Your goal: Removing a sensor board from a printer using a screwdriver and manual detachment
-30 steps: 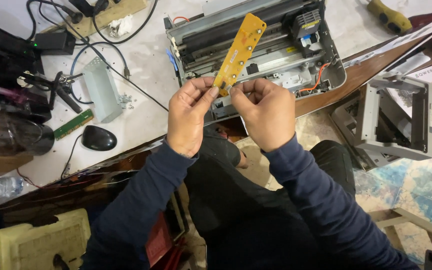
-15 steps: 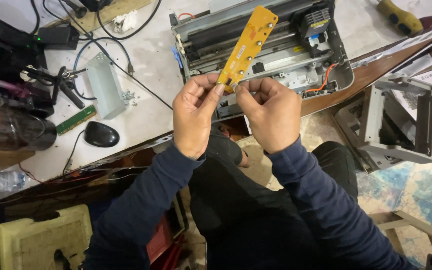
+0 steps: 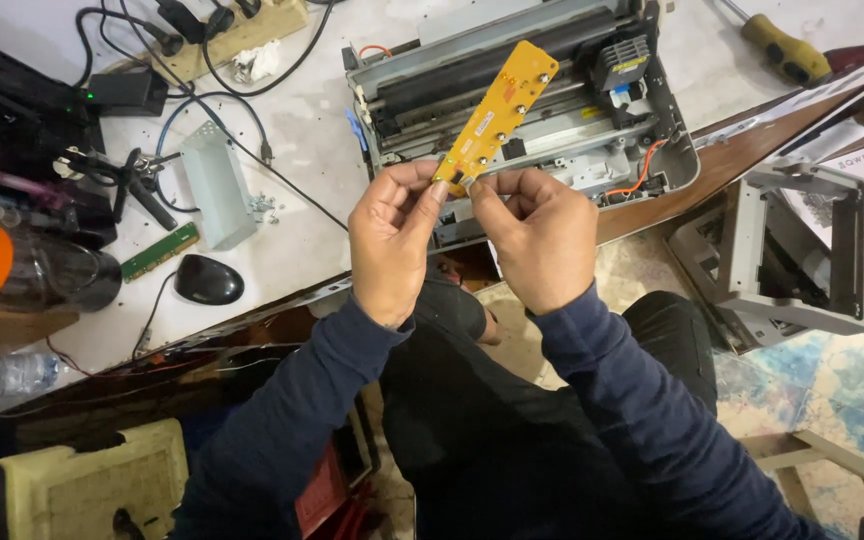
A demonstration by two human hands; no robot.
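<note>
desk [image 3: 302, 190]: white top, cluttered, carries the opened printer.
opened printer [image 3: 552, 110]: grey, cover off, rollers and orange wire showing; landmark for all below.
printer casing [image 3: 802, 260]: grey shell on the floor, right of the opened printer.
metal bracket [image 3: 214, 185]: grey, left of the opened printer, loose screws just beside it.
left hand [image 3: 392, 235]: in front of the opened printer, thumb and fingers pinched shut on the lower end of the yellow circuit board.
right hand [image 3: 537, 235]: just right of the left hand, fingers curled, thumb and forefinger gripping the same lower end.
yellow circuit board [image 3: 497, 110]: long strip, held up tilted, upper end over the opened printer's middle.
mouse [image 3: 208, 280]: black, near the desk edge, well left of the opened printer.
screwdriver [image 3: 782, 50]: yellow handle, right of the opened printer.
change vs earlier: hands and board keep the same grip and tilt; no real shift against the opened printer.
</note>
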